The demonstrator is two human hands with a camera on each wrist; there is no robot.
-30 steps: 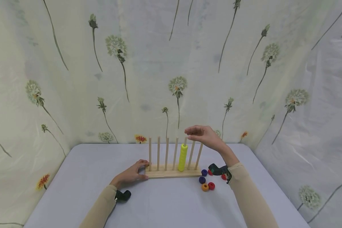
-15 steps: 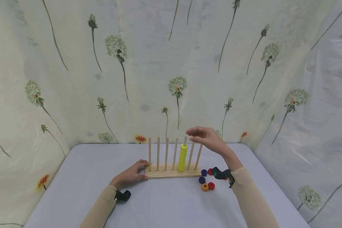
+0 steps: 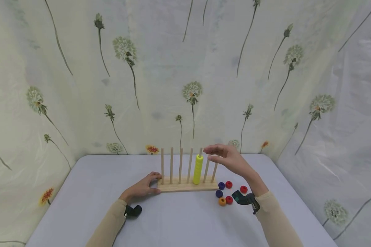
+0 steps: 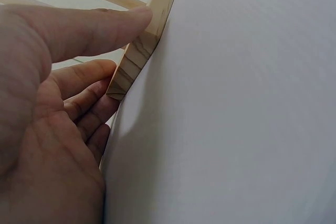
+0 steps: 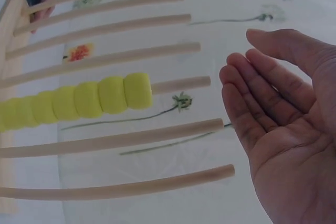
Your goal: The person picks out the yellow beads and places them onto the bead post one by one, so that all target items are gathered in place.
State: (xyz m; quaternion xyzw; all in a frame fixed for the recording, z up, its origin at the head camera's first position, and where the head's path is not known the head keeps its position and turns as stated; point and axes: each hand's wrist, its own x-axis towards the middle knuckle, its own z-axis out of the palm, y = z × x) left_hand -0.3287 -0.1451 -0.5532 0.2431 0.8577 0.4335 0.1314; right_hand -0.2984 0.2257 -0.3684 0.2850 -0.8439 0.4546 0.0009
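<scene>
A wooden rack (image 3: 188, 187) with several upright pegs stands on the table. A column of yellow beads (image 3: 198, 169) fills one peg almost to its tip. My left hand (image 3: 154, 185) pinches the left end of the rack's base (image 4: 134, 66), thumb (image 4: 105, 22) on one face and fingers on the other. My right hand (image 3: 208, 153) hovers open and empty beside the tops of the right-hand pegs, just right of the yellow beads (image 5: 79, 100); its palm (image 5: 294, 145) holds nothing.
Loose beads lie right of the rack: purple (image 3: 221, 185), red (image 3: 243, 189) and orange (image 3: 222, 201) among them. The grey table (image 3: 173, 223) is walled on three sides by a flower-print curtain (image 3: 185, 68).
My right hand has sunk a little and drawn back from the peg tops, uncovering two red beads behind the wrist. The left hand and the rack have stayed put.
</scene>
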